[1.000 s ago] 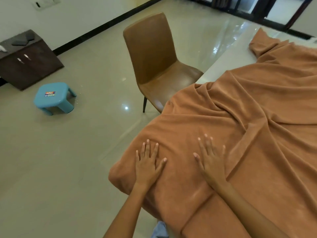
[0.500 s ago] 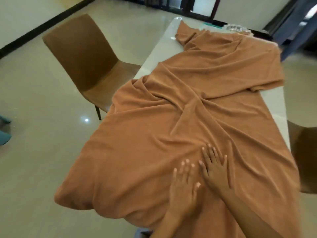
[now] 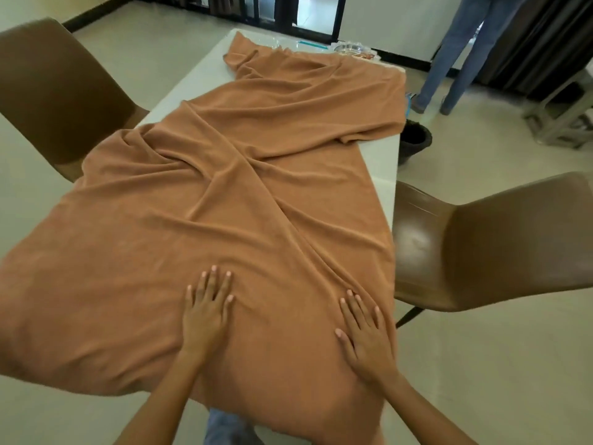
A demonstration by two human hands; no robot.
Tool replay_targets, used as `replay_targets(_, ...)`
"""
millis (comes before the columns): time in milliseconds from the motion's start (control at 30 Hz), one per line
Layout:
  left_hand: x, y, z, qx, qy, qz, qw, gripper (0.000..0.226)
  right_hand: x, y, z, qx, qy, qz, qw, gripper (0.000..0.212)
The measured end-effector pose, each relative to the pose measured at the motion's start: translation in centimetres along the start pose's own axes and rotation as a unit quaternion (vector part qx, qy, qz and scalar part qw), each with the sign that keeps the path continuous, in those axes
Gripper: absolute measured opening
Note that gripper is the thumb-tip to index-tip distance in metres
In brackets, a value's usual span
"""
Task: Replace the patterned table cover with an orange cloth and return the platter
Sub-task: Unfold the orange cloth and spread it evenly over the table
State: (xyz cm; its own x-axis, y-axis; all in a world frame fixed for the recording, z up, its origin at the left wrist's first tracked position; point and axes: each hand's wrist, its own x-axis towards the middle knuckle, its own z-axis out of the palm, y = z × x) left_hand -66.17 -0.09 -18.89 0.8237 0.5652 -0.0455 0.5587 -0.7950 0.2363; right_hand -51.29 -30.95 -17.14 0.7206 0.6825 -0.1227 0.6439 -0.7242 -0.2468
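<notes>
- Left hand [image 3: 207,311] and right hand [image 3: 364,329]: fingers flat, pressing cloth [image 3: 224,194]; nothing gripped.
- Risk: cloth skewed, bare worktop [image 3: 383,168] at right; pushing may deepen centre folds; platter [image 3: 351,49], upper right, could be nudged.

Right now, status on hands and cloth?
Left hand, right hand flat on orange cloth. Cloth wrinkled, table partly bare. Platter at far end.

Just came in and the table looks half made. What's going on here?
A person is spreading an orange cloth over a white table. The left hand and right hand press flat on its near end. The cloth is wrinkled, with bare table along the far sides. A platter sits at the far end.
</notes>
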Motion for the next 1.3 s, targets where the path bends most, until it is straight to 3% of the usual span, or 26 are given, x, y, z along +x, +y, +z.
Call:
replay_targets(100, -0.5, 6.2, -0.5, -0.068, 0.050, -0.138, 0.987, 0.062, -0.3, 2.9, -0.9, 0.010, 0.000, -0.020, 1.000, 0.059)
replay_targets(133, -0.8, 9.0, -0.5, -0.092, 0.061, -0.149, 0.983, 0.064, -0.5, 3.5, -0.8, 0.012, 0.003, -0.028, 1.000, 0.058)
replay_targets(267, -2.1, 19.8, 2.4, -0.084, -0.011, -0.037, 0.996, 0.063, 0.6, 5.2, -1.4, 0.023, 0.061, -0.086, 0.994, 0.048)
replay_targets(367, -1.8, 21.7, 4.9, -0.055, -0.017, -0.063, 0.996, 0.059, 3.8, 6.4, -3.7, 0.072, 0.158, -0.121, 0.977, 0.033)
replay_targets(433, -1.5, 21.8, 5.4, -0.036, 0.006, -0.068, 0.997, 0.059, 7.8, 7.7, -5.7, 0.085, 0.177, -0.115, 0.974, 0.032)
replay_targets(500, -1.3, 21.8, 5.8, -0.024, 0.016, -0.060, 0.998, 0.060, 12.4, 8.6, -7.2, 0.072, 0.116, -0.088, 0.987, 0.039)
replay_targets(567, -1.1, 21.9, 6.1, -0.017, 0.023, -0.063, 0.998, 0.061, 16.8, 9.1, -8.0, 0.043, -0.015, -0.080, 0.996, 0.050)
replay_targets(667, -1.0, 22.0, 6.1, -0.006, 0.025, -0.073, 0.997, 0.064, 20.3, 10.3, -8.4, -0.053, -0.139, -0.143, 0.979, 0.070)
replay_targets(767, -0.2, 22.8, 5.2, -0.033, 0.038, -0.118, 0.992, 0.068, 20.7, 13.9, -8.1, -0.064, -0.110, -0.169, 0.977, 0.096)
replay_targets(833, 2.9, 24.9, 4.3, -0.064, 0.087, -0.153, 0.982, 0.068, 20.5, 16.7, -8.1, -0.073, -0.085, -0.161, 0.980, 0.083)
replay_targets(900, 8.2, 28.3, 3.5, -0.087, 0.098, -0.137, 0.982, 0.066, 20.4, 19.5, -8.6, -0.093, -0.085, -0.151, 0.980, 0.068)
replay_targets(1033, 19.7, 35.2, 3.4, -0.116, 0.020, -0.103, 0.988, 0.079, 20.6, 24.4, -9.4, -0.135, -0.071, -0.146, 0.977, 0.069)
replay_targets(1100, 23.0, 36.8, 4.5, -0.115, -0.011, -0.147, 0.982, 0.085, 22.0, 24.9, -10.5, -0.077, 0.010, -0.138, 0.987, 0.073)
replay_targets(1167, 24.9, 37.7, 5.8, -0.080, 0.015, -0.171, 0.982, 0.075, 25.8, 24.4, -11.7, 0.005, 0.087, -0.137, 0.987, 0.055)
replay_targets(1233, 25.3, 38.0, 6.8, -0.078, 0.029, -0.161, 0.983, 0.066, 30.6, 23.2, -13.0, 0.009, 0.079, -0.181, 0.980, 0.046)
replay_targets(1300, 25.4, 38.0, 7.4, -0.070, 0.031, -0.155, 0.985, 0.063, 35.0, 21.9, -13.9, -0.042, -0.012, -0.230, 0.972, 0.063)
